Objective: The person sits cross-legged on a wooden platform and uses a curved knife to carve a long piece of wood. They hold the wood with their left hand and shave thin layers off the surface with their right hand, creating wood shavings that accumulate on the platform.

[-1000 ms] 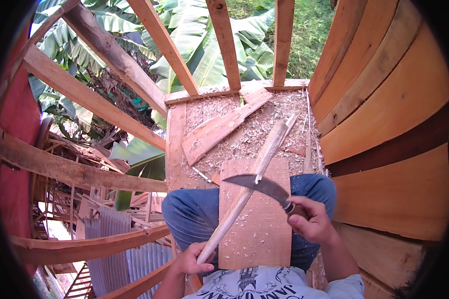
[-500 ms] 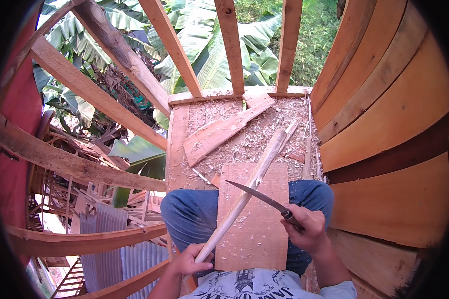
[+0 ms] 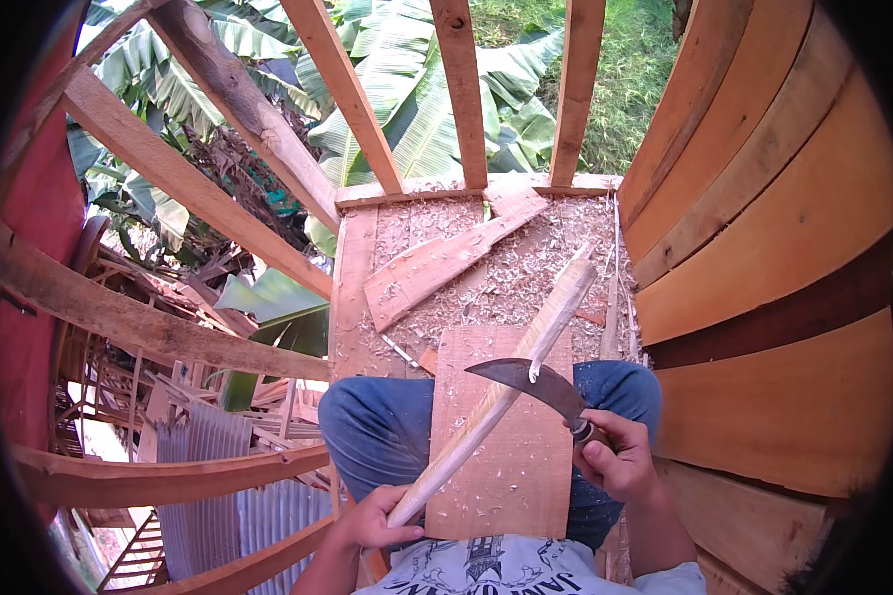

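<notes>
My left hand (image 3: 385,518) is closed round the near end of a long pale wooden stick (image 3: 463,440), which slants away to the far right above my lap. In my right hand (image 3: 617,458) is a curved knife (image 3: 538,385), gripped by its dark wooden handle. The blade lies across the stick near its middle, and a small curled shaving (image 3: 534,372) shows at the contact. Under the stick a flat wooden board (image 3: 511,486) rests on my lap, with scattered shavings on it.
Beyond my knees (image 3: 372,431) the plank floor (image 3: 355,288) is strewn with shavings, and a flat, tapered wood piece (image 3: 427,276) lies there. Wooden slats (image 3: 456,99) stand ahead and to the left. A plank wall (image 3: 774,382) rises close on the right.
The knife has turned, now showing its broad curved side, with a shaving at the blade. The stick has rolled or shifted slightly, its far end swinging a little right. My left hand keeps its hold.
</notes>
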